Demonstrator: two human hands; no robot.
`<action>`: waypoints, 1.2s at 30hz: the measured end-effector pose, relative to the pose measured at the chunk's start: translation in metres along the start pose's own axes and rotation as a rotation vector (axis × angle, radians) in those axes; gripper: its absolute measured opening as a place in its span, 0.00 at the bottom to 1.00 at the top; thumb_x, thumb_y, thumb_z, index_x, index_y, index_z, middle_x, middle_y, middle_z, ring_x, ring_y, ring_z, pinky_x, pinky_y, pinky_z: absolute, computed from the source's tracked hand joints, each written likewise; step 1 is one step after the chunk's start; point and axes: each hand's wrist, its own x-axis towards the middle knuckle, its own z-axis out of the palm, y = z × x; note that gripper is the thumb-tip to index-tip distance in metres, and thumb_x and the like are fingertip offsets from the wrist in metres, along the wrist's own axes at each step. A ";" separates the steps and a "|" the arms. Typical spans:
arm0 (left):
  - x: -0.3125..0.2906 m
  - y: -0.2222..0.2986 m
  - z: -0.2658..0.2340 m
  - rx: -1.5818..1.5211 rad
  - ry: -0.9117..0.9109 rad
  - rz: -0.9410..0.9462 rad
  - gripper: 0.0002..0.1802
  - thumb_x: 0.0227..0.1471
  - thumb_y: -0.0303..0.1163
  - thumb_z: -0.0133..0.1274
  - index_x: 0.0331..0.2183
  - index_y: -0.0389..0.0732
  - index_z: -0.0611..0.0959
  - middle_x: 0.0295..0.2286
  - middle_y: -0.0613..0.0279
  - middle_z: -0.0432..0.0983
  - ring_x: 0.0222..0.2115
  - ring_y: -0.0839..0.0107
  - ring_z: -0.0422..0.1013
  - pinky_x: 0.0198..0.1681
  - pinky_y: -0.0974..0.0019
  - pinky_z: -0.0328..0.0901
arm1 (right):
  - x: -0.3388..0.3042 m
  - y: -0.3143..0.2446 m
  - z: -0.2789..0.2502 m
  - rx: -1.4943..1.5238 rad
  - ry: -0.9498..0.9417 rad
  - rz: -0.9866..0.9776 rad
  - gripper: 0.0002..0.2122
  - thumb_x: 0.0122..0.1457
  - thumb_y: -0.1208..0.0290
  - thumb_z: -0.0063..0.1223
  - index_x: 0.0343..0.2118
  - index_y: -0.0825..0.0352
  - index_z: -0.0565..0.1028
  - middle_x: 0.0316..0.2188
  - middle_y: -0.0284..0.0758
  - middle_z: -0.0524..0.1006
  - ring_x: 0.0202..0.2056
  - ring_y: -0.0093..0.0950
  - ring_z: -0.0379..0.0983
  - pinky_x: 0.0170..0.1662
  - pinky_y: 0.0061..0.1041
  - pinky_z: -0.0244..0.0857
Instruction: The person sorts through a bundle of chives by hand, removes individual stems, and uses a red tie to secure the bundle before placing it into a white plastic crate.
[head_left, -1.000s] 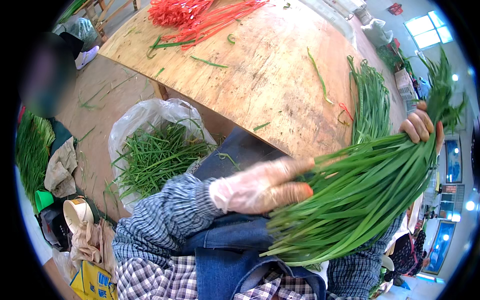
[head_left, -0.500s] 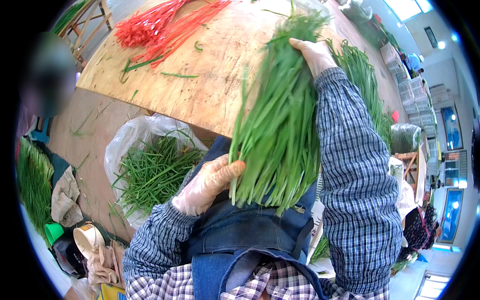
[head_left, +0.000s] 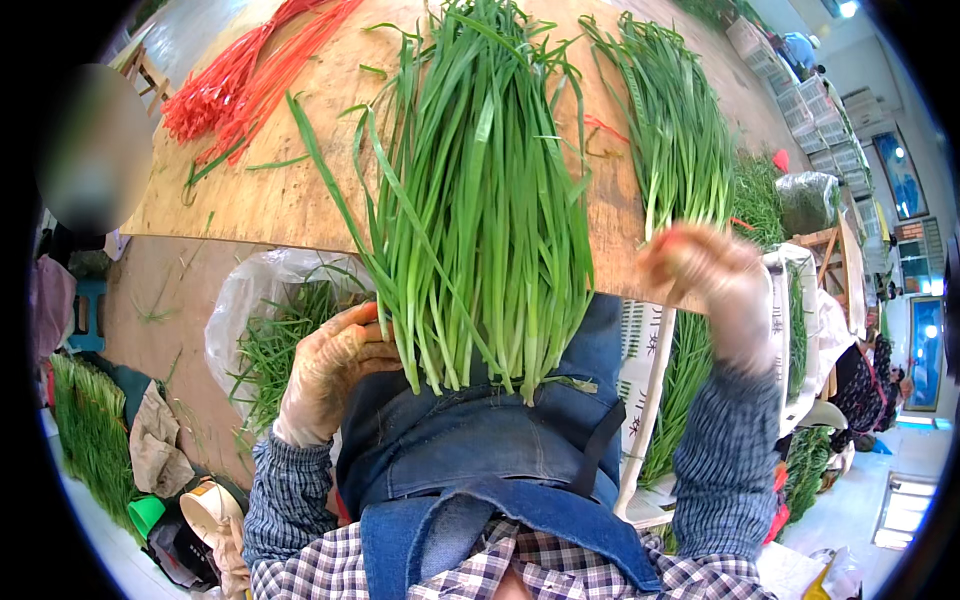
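Observation:
A large bunch of garlic chives (head_left: 480,200) lies over the front edge of the wooden table, its pale stem ends hanging above my apron. At its left side, my left hand (head_left: 335,365), in a thin pale glove, has its curled fingers against the stems near their cut ends. My right hand (head_left: 705,275) is off this bunch, smeared by motion, so its fingers cannot be made out. It is over the table's right front edge, just below the stem ends of a second, smaller bunch of garlic chives (head_left: 685,140).
Red plastic ties (head_left: 225,90) lie on the wooden table (head_left: 290,200) at the far left. A clear plastic bag (head_left: 230,310) of green trimmings stands below its front edge. White crates (head_left: 640,400) holding greens stand at my right. More greens (head_left: 90,420) lie on the left.
The large bunch has come down flat on the table, with its leaves pointing away. My right hand has let go of its leafy end and moved down to the right. My left hand has shifted left.

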 end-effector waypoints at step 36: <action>-0.058 0.019 0.042 2.354 0.083 0.253 0.21 0.41 0.35 0.52 0.39 0.36 0.72 0.33 0.54 0.70 0.39 0.59 0.66 0.54 0.45 0.51 | -0.023 0.057 0.126 0.958 -0.138 0.280 0.20 0.46 0.78 0.59 0.43 0.74 0.68 0.37 0.39 0.75 0.37 0.28 0.73 0.42 0.26 0.67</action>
